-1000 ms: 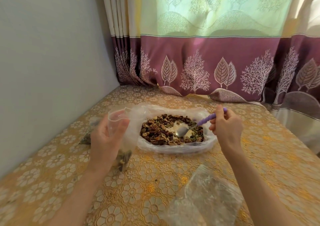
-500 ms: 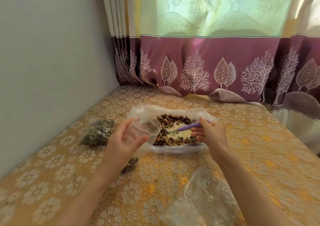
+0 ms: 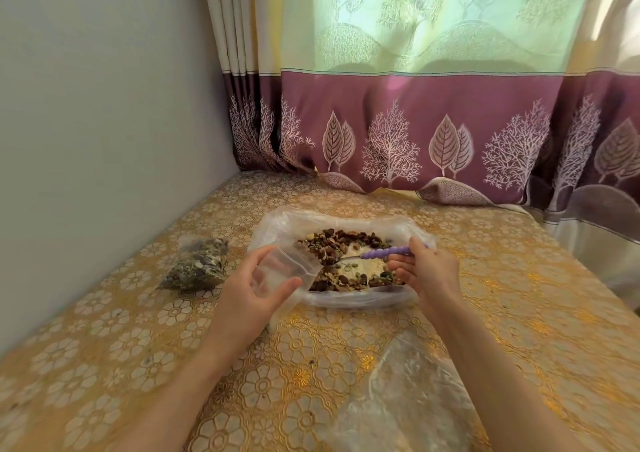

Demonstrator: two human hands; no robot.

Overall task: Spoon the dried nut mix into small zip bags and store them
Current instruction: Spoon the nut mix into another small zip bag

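The dried nut mix (image 3: pixel 332 243) lies in a wide clear plastic bag (image 3: pixel 277 223) spread open on the table. My left hand (image 3: pixel 249 299) holds a small clear zip bag (image 3: pixel 280 269) by its open mouth, right at the near left rim of the big bag. My right hand (image 3: pixel 429 271) grips a spoon with a purple beaded handle (image 3: pixel 384 251). The spoon's bowl (image 3: pixel 329 261) carries some mix and points at the small bag's mouth. A filled small bag (image 3: pixel 197 264) lies to the left.
The table wears a gold floral cloth (image 3: pixel 138 365). A stack of clear bags (image 3: pixel 408 399) lies near me on the right. A grey wall (image 3: pixel 104 122) runs along the left, and a purple leaf-patterned curtain (image 3: pixel 415 132) hangs behind.
My left hand carried the small bag right, up to the big bag's rim, which uncovered the filled bag on the left. My right hand swung the spoon left toward the small bag's mouth.
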